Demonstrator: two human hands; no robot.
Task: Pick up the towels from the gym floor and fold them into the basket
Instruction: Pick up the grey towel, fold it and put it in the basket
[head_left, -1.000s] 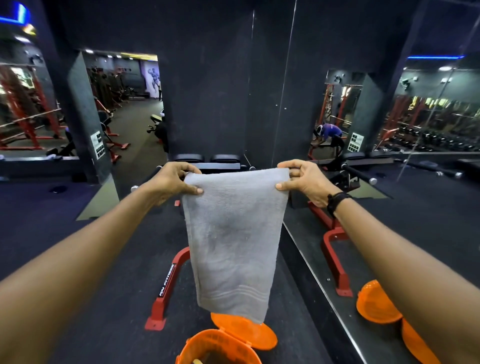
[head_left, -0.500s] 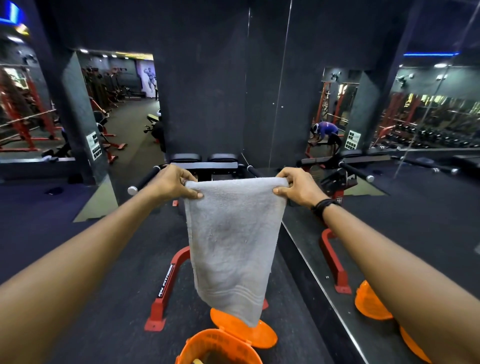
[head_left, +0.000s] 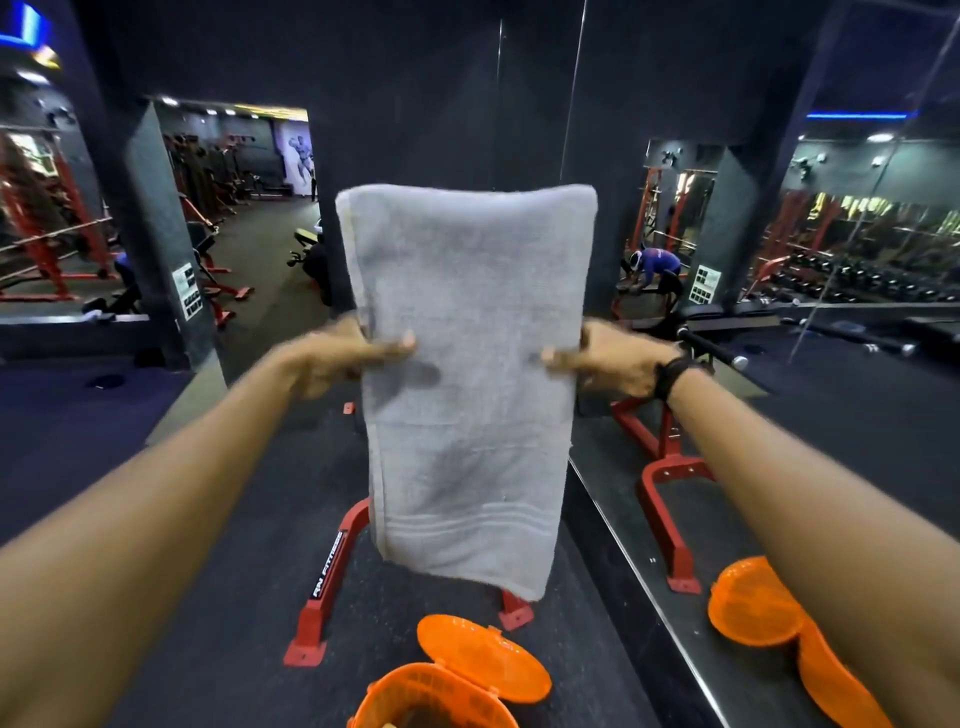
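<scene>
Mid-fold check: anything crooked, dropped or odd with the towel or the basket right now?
Nothing stands out. The grey terry towel hangs fairly straight, pinched at mid-height by the left hand and right hand. The orange plastic basket stands below, lid open.

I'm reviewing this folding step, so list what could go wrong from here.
1. The left hand and right hand pinch only the grey towel's side edges at mid-height; its upper part stands unsupported and may flop unevenly, spoiling the fold.
2. The towel's lower edge hangs beyond the orange basket, over its open lid, so lowering it straight down could miss the opening.
</scene>
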